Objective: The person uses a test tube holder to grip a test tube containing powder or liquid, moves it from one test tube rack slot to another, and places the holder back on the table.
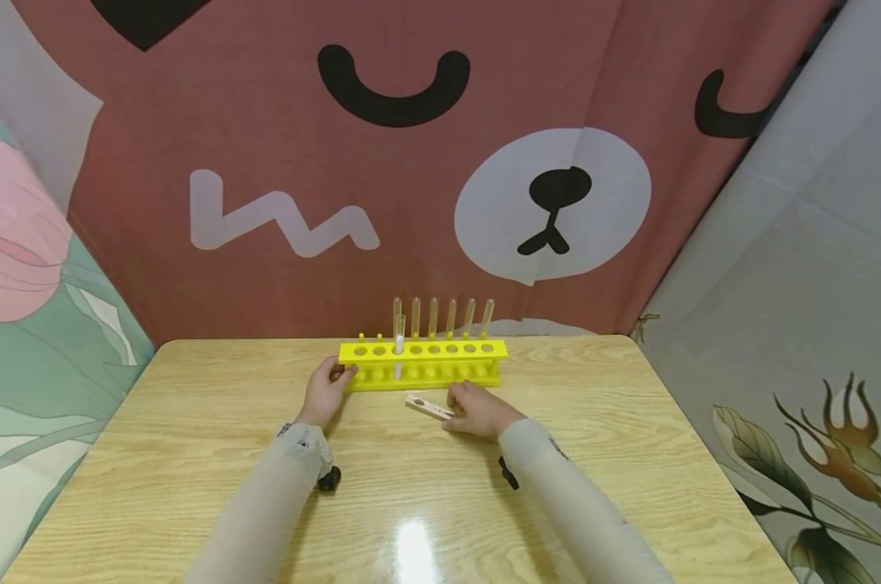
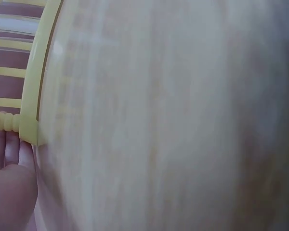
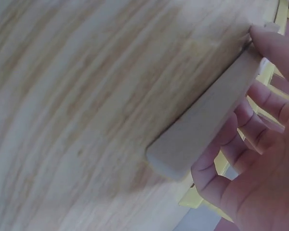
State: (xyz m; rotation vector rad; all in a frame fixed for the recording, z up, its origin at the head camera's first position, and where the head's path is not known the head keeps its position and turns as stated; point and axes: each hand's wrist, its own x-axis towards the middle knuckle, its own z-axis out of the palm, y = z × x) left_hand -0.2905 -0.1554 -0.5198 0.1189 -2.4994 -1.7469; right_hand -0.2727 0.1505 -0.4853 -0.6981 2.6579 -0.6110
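A yellow test tube rack (image 1: 423,351) stands near the table's back edge. My left hand (image 1: 327,391) holds its left end; in the left wrist view the fingers (image 2: 12,149) lie against the rack's end post, and the thumb is out of sight. One test tube (image 1: 399,345) with white contents stands upright in a rack hole. Several clear test tubes (image 1: 451,318) sit upside down on the rear pegs. In front of the rack, my right hand (image 1: 481,410) grips a wooden test tube clamp (image 1: 427,406) between thumb and fingers, low over the tabletop; its broad end shows in the right wrist view.
The wooden table (image 1: 411,487) has rounded back corners. Behind it hangs a reddish-brown curtain (image 1: 280,292) with a bear face, close to the rack. A patterned grey curtain (image 1: 798,324) hangs at the right, a floral one (image 1: 24,324) at the left.
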